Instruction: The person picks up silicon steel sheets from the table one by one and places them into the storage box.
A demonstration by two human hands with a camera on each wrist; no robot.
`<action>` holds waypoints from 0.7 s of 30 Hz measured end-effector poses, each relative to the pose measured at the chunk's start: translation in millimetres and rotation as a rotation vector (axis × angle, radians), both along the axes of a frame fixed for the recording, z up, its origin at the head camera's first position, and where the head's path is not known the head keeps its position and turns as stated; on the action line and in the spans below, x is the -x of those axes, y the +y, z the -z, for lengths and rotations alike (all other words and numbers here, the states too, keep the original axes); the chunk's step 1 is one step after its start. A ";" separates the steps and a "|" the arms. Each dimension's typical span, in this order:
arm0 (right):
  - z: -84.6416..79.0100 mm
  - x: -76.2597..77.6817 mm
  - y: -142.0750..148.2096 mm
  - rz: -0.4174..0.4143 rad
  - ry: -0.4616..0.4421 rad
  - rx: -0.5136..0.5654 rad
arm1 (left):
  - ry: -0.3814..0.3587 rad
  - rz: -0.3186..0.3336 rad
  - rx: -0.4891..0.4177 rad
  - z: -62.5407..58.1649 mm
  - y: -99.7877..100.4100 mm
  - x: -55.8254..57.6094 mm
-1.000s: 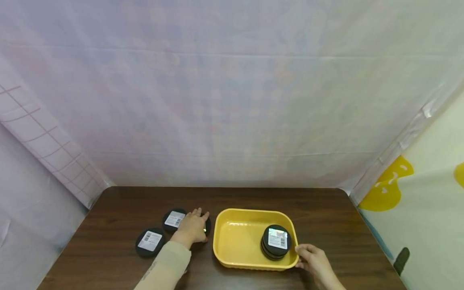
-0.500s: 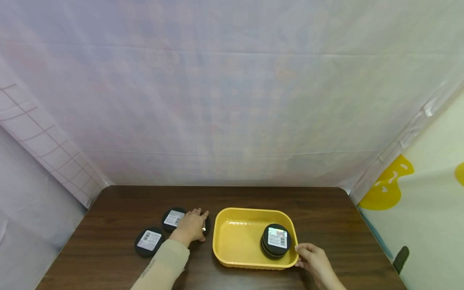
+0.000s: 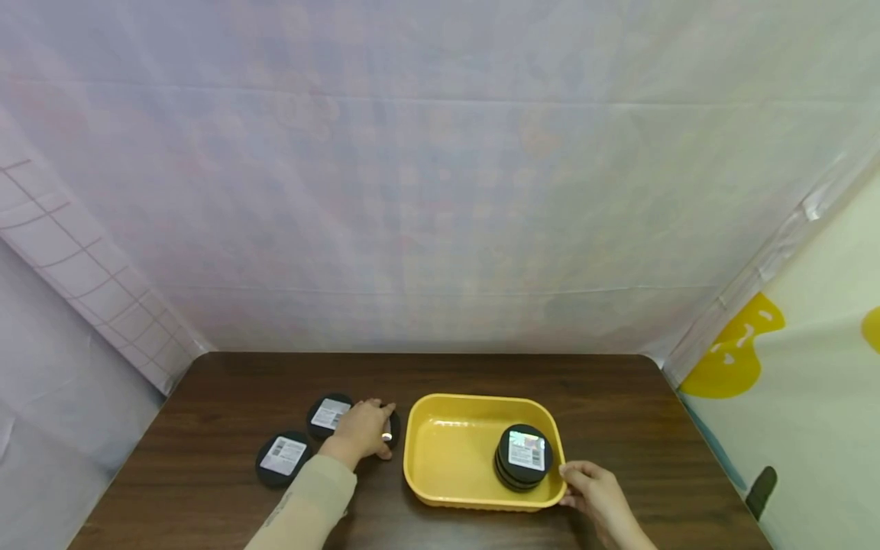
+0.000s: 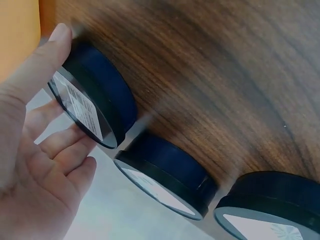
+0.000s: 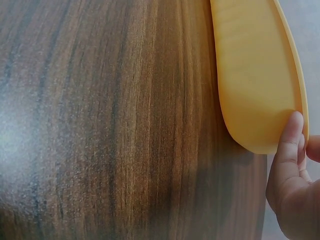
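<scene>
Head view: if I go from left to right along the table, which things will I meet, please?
nearer black container → farther black container → left hand gripping a third black container → yellow tray, with container stack in its right part → right hand

Round black container [image 4: 97, 92], white label [image 4: 82, 107] up, apparently lying flat, beside yellow tray [image 3: 454, 458], stacked containers [image 3: 524, 458] inside.

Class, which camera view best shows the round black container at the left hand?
The left wrist view: it shows most of the round black container, both its side and its label. In the head view, the left hand covers much of it. The right wrist view shows none of it.
</scene>
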State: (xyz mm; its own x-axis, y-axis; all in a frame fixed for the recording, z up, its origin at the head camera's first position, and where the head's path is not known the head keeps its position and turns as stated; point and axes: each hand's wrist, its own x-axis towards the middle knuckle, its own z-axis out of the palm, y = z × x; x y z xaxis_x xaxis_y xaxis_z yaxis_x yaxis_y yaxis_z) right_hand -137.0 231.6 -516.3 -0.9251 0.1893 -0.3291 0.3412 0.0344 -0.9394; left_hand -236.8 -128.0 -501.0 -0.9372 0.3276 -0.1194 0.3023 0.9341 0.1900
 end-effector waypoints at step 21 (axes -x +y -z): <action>2.0 0.4 1.6 -0.006 -0.005 -0.013 | 0.069 0.028 -0.067 7.7 -4.0 -13.3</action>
